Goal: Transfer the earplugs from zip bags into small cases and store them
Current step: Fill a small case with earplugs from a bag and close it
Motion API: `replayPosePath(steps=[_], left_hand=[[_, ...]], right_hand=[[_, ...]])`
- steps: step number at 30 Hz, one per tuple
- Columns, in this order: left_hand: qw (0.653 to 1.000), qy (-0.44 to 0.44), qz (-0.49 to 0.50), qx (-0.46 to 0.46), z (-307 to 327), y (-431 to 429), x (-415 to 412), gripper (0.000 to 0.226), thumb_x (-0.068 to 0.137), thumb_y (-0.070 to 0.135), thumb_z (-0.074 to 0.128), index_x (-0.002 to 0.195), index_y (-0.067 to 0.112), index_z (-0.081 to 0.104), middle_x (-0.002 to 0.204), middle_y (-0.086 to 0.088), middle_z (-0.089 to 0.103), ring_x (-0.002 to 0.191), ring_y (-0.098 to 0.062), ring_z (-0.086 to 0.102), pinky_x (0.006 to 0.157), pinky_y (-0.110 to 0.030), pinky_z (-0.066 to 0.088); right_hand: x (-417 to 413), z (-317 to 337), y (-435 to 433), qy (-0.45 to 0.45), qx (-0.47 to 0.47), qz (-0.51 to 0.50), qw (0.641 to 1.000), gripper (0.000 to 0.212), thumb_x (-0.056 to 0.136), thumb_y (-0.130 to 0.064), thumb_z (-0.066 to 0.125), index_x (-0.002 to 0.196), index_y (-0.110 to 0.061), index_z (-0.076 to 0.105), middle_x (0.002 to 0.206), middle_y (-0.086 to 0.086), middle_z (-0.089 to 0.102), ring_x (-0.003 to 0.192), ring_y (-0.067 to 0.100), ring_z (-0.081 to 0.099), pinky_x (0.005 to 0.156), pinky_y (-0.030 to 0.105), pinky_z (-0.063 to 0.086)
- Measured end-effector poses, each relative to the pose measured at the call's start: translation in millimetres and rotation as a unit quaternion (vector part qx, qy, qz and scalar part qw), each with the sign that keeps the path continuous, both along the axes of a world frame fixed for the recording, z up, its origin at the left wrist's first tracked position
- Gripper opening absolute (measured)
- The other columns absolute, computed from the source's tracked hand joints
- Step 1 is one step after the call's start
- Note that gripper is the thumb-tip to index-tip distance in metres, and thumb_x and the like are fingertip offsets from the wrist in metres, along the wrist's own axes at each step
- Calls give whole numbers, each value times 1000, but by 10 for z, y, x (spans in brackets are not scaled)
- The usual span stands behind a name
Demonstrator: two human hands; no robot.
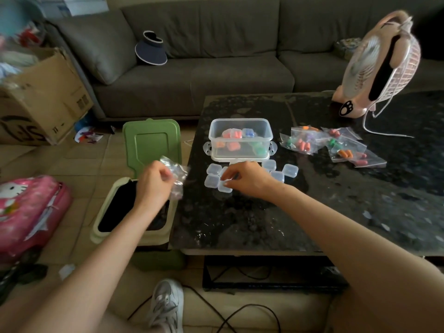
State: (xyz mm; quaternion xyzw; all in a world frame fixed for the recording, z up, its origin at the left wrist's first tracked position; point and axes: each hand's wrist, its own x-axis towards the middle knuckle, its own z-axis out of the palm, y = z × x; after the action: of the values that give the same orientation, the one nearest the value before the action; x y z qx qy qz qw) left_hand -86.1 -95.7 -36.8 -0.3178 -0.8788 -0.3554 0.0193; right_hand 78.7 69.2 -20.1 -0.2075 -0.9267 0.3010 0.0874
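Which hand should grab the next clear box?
Right hand: it touches the small clear plastic cases, while the left hand grips a crumpled clear zip bag over the open green bin.

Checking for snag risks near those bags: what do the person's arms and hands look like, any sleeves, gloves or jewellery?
The left hand and right hand are ungloved, on arms bare along all the length in view, with no sleeves. No watch, bracelet or ring shows, though the left hand is slightly blurred.
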Motion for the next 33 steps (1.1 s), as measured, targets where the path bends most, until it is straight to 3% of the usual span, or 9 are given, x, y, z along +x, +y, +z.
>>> replayPosePath(steps=[5, 8, 11, 13, 17, 22, 27, 33], left_hand=[[996, -34, 81, -14, -190, -158, -558, 4, 86, 8, 65, 88, 6, 68, 100, -13, 67, 92, -31, 62, 77, -37, 49], [983, -117, 102, -95, -456, -258, -774, 21, 86, 13, 65, 105, 2, 67, 110, -17, 66, 96, -34, 62, 86, -42, 51], [960, -221, 72, -157, -621, -379, -778, 44, 87, 20, 66, 128, 12, 53, 128, -11, 54, 107, -33, 57, 85, -36, 48], [950, -237, 68, -191, -672, -419, -783, 47, 87, 24, 66, 131, 19, 51, 136, -11, 47, 116, -32, 51, 87, -35, 45], [966, -165, 65, -188, -555, -311, -717, 42, 85, 31, 67, 124, 23, 56, 137, -17, 43, 120, -37, 45, 100, -46, 42], [993, -61, -16, -95, -11, 11, -209, 33, 90, 22, 61, 122, 15, 57, 140, -13, 36, 132, -29, 35, 110, -39, 27], [996, -33, -81, -27, 236, 325, 283, 27, 89, 23, 62, 115, 15, 60, 130, -9, 42, 123, -25, 44, 107, -34, 30], [989, -20, -145, -5, 303, 634, 801, 24, 88, 22, 63, 111, 17, 62, 128, -5, 44, 117, -19, 46, 90, -19, 31]], right_hand=[[35, 6, -28, 5, 8, 10, 1000, 21, 89, -20, 62, 108, -16, 69, 110, 0, 66, 88, 7, 56, 81, 20, 46], [71, 15, -19, 4, 20, 16, 1000, 21, 89, -19, 62, 108, -16, 70, 107, 0, 66, 86, 7, 56, 79, 19, 46], [116, 8, 2, -2, 26, 13, 1000, 20, 89, -20, 61, 107, -19, 70, 107, 1, 68, 88, 10, 60, 81, 21, 48], [151, 9, 23, -7, 27, 8, 1000, 20, 88, -21, 63, 106, -19, 70, 106, 2, 68, 88, 11, 60, 85, 24, 50], [249, 59, 57, -9, 33, 6, 999, 20, 88, -19, 64, 107, -16, 70, 106, 0, 68, 85, 8, 57, 77, 15, 42], [373, 140, 123, -2, 32, -22, 999, 18, 87, -18, 66, 104, -14, 71, 106, -2, 67, 80, 5, 54, 73, 13, 46], [502, 213, 341, 16, 25, -99, 995, 20, 88, -18, 65, 107, -15, 70, 99, -1, 65, 85, 12, 60, 73, 20, 45], [729, 85, 867, 6, 83, -236, 968, 27, 84, -18, 66, 111, -15, 69, 119, 8, 64, 109, 25, 57, 90, 32, 44]])
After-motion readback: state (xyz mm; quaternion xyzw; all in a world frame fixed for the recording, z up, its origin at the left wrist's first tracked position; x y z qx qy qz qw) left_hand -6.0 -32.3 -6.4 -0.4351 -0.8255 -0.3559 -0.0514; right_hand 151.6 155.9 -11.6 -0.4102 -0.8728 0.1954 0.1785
